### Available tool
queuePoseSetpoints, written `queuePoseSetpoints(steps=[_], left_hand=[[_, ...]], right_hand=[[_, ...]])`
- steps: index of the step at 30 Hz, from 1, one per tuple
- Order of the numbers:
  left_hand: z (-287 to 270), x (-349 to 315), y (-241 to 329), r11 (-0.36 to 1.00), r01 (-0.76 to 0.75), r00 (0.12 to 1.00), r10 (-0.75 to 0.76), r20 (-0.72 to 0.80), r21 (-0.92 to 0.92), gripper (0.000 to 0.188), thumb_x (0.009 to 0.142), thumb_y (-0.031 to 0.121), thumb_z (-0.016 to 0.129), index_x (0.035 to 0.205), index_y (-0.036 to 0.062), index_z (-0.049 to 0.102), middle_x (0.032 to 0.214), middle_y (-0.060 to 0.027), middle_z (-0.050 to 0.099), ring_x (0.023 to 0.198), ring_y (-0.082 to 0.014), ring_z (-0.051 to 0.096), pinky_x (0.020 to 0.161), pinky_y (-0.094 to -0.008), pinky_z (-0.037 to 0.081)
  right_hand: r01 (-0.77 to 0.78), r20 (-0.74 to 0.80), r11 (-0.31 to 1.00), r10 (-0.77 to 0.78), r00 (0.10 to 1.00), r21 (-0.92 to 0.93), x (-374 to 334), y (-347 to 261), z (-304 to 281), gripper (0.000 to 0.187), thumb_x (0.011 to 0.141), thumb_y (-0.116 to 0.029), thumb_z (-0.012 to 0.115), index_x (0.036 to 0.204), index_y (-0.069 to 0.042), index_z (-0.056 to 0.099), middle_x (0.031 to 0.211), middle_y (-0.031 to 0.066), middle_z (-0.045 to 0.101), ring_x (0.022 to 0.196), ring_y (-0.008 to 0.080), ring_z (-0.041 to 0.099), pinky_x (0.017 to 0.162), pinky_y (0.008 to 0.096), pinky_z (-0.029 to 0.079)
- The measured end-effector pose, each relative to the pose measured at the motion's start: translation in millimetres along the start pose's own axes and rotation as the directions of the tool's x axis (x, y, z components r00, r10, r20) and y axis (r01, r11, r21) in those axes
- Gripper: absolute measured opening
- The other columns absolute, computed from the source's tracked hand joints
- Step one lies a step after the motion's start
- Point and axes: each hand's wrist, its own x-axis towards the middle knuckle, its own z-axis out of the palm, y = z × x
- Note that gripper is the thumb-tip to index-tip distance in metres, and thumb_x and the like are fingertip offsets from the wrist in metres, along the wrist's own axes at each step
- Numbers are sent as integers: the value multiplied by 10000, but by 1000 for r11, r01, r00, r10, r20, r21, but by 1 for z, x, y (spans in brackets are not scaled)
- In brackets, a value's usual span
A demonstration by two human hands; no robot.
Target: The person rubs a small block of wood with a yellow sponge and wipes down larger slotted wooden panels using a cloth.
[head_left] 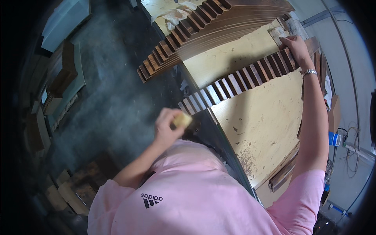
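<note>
My left hand [167, 124] is closed around a pale yellow block [182, 120], sponge-like and blurred by motion. It is just beside the near left end of a long row of dark brown wooden slats [250, 76]. This row lies slantwise across the table, its near end jutting past the table's edge. With its arm stretched forward, my right hand [296, 48] grips the far right end of the slatted row, fingers curled at its upper edge. Slats at the near end catch bright light.
Beyond lies a larger curved brown wooden piece [231, 23] with similar slats. A crumpled pale cloth [174, 15] is at the table's far end. The worn cream tabletop [258, 129] carries scuffs and stains. Wooden pieces [64, 70] stand at left; cables [354, 150] hang at right.
</note>
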Motion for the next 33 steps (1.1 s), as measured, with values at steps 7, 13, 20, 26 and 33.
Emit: queuePoseSetpoints(steps=[7,13,20,26,33], left_hand=[[5,9,-16,997,66,997,-64,-38,45,385,701,47,761,1072,71,658,997,-108,586,867,-277,633,752,-366,524],[-7,-11,-12,997,33,999,-32,-13,72,387,691,36,764,1070,64,691,1002,-120,614,904,-312,651,782,-383,537],[1,0,-14,996,20,1000,-20,2,83,411,701,67,751,1105,62,672,1021,-134,601,945,-314,640,803,-399,529],[-8,-30,-16,991,135,990,-135,-34,-13,378,701,54,770,1071,47,694,993,-95,623,849,-242,631,763,-344,523],[-66,80,-21,999,39,891,-37,-453,-4,387,765,-3,750,1140,41,662,998,-68,623,818,-170,610,726,-295,499]], right_hand=[[8,-63,999,-11,998,-40,3,8,1,409,840,-402,635,834,-17,773,732,149,710,696,241,680,755,335,514],[-60,8,997,60,998,48,3,4,0,405,833,-391,629,804,-9,761,710,132,697,685,223,657,751,334,506],[-1,-19,1000,1,1000,2,3,7,1,405,839,-387,622,800,-8,762,722,129,708,696,221,659,754,336,503],[18,-46,1000,-19,999,-14,3,15,1,411,828,-377,635,750,10,748,703,127,712,683,219,657,735,334,491],[-7,-72,1000,8,997,7,-3,7,2,401,812,-363,646,701,11,739,658,127,692,652,212,647,708,340,489]])
